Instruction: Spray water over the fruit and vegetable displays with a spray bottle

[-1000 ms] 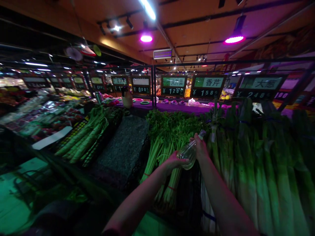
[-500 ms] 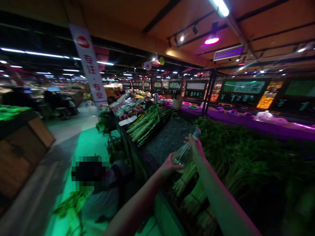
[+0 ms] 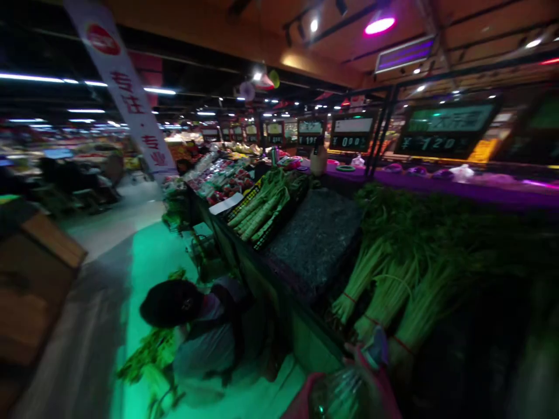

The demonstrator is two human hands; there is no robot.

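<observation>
At the bottom edge of the view I hold a clear plastic bag (image 3: 340, 394) with a gathered, pale top end (image 3: 376, 349). My left hand (image 3: 302, 400) is closed round its lower, wider part. The gathered end is in my right hand (image 3: 379, 381), its fingers closed. Both hands are dim, blurred and partly cut off by the frame. What lies inside the bag I cannot make out. Just beyond them, bundles of leafy stalks (image 3: 384, 288) tied with red bands lie on the sloping display.
A dark bare panel (image 3: 318, 233) separates the stalks from a crate of long pale roots (image 3: 262, 212). A person (image 3: 209, 326) bends low by the stall's left side near leafy vegetables (image 3: 146, 355). Price boards (image 3: 445, 131) stand behind; a wooden stand (image 3: 39, 256) is across the aisle.
My hands and the plastic bag have dropped from over the stalks to the bottom edge of the view. The camera has tilted down a little, and the bent person appears farther right.
</observation>
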